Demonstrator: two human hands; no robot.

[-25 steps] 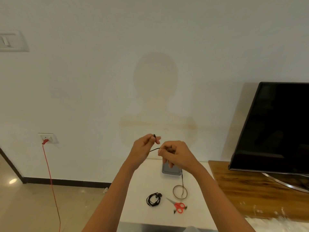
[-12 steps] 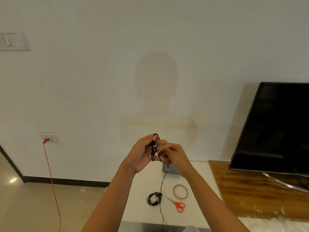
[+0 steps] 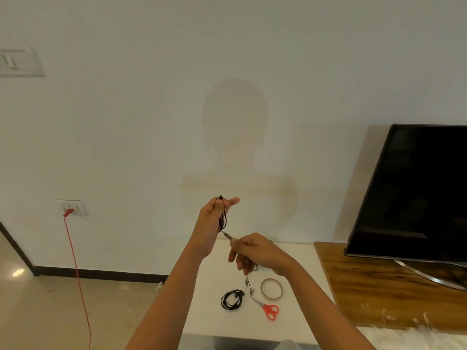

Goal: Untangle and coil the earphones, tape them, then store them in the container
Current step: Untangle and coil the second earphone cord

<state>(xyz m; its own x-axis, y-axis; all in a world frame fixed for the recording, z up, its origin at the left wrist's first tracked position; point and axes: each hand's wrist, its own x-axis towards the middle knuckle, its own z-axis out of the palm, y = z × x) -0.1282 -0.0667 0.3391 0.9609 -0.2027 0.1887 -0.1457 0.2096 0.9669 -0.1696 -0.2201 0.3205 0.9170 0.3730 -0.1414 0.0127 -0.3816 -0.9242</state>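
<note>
**Centre frame, mid-air: coil part wound**

Centre of frame, L hand (image 3: 214, 223) pinches the black earphones (image 3: 223, 221) as a few hanging loops, index finger out. R hand (image 3: 255, 251), lower right of it and apart, pinches the loose cord. The tail dangles below R, end blurred, prob. the buds.

To wind well: even loop size, light tension from R, feed w/o twisting.

On table (image 3: 303, 311), bottom centre: tape roll (image 3: 271, 288), scissors (image 3: 267, 308), second coiled set (image 3: 232, 300). Container not visible.
</note>
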